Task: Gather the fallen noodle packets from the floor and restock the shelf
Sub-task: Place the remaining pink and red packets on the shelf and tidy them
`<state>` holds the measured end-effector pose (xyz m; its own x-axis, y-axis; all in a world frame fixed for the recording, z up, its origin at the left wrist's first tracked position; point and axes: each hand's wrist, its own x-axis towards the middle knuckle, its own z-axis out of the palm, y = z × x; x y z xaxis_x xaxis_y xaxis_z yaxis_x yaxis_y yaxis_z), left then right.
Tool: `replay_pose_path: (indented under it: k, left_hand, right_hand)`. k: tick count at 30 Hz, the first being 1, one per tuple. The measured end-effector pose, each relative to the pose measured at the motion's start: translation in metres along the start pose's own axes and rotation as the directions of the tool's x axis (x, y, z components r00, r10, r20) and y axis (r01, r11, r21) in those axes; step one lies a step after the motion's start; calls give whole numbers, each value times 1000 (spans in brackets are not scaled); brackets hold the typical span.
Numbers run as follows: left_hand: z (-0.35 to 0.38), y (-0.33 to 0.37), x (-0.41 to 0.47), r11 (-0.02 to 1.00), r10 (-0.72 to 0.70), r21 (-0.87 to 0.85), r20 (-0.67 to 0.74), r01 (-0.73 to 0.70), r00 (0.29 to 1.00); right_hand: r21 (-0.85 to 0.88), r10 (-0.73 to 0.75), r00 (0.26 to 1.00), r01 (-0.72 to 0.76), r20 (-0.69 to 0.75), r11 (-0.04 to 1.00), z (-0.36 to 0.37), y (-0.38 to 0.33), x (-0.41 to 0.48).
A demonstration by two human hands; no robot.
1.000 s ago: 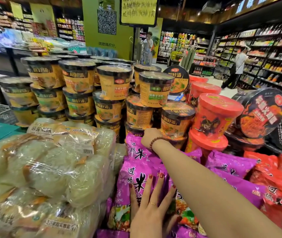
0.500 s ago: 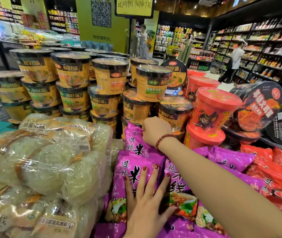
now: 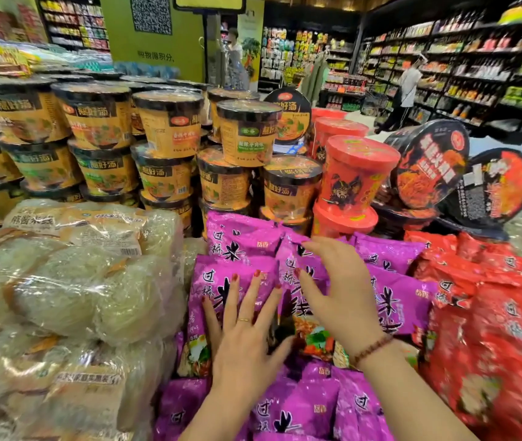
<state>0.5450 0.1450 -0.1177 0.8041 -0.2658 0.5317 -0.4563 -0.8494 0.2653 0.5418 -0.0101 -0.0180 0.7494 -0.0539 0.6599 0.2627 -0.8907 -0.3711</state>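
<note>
While left grip (image 3: 243, 345) lies flat, fingers spread, released on a purple packet (image 3: 215, 272), right grip (image 3: 342, 297) hangs loosely curved just beside it, holding nothing.

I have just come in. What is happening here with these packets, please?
A person is arranging purple packets on a shop display. The left hand presses flat, fingers spread, on one packet. The right hand is over the next one with fingers loosely curved, holding nothing. Behind them noodle cups are stacked, with clear noodle bags on the left and red packets on the right.
</note>
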Motion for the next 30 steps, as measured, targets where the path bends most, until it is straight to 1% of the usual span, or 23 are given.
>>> replay_pose_path:
  k: [2,3,4,5,7,10,12,13,15,16,18,20,22,24,25,27,30]
  left_hand:
    - [-1,-1,4,996,83,-34,-24,-83,996]
    - [0,-1,7,992,119,-37,-14,-120,993]
    - [2,-2,9,989,147,-18,5,-146,989]
    - [4,-2,11,987,161,7,33,-161,986]
    - [6,-3,11,988,154,18,72,-156,985]
    - [4,-3,11,992,122,13,101,-124,987]
    - [-4,1,11,995,97,14,85,-98,992]
    - [-8,6,15,995,97,-15,42,-97,994]
    - [-16,21,29,985,120,-120,-75,-128,990]
    - [-17,29,41,972,140,-174,-126,-161,982]
    - [-16,48,68,938,220,-236,-167,-255,961]
    - [-8,68,95,895,360,-232,-128,-381,924]
    - [6,85,115,838,518,-170,-49,-518,854]
    - [19,96,126,788,616,-83,72,-610,785]
    - [23,98,130,776,629,-42,127,-629,767]
    - [27,97,134,767,626,16,200,-642,754]
    - [27,95,131,778,603,42,231,-627,764]
  right_hand:
    - [-179,125,991,-130,-42,975,-4,19,-49]
    - [-276,163,987,-160,-13,948,-2,28,-67]
    - [-362,185,982,-155,49,919,2,38,-80]
    - [-431,188,975,-119,120,894,6,46,-88]
    - [-499,177,960,-47,216,866,15,59,-90]
    - [-503,192,939,-24,286,864,18,66,-82]
    - [-449,170,943,-24,287,893,12,67,-87]
    - [-403,164,953,-50,253,914,7,66,-92]
    - [-322,202,974,-160,103,933,-3,61,-104]
    - [-294,254,967,-233,35,927,-7,59,-111]
    - [-271,362,932,-355,-26,895,-11,59,-120]
    - [-295,433,901,-418,-17,859,-8,63,-124]
    - [-336,442,897,-409,25,849,-3,68,-121]
    - [-365,437,897,-384,71,848,3,75,-118]
    - [-384,429,899,-367,89,847,4,78,-117]
    - [-417,414,904,-337,107,844,5,84,-114]
    - [-425,418,897,-325,147,845,-2,82,-110]
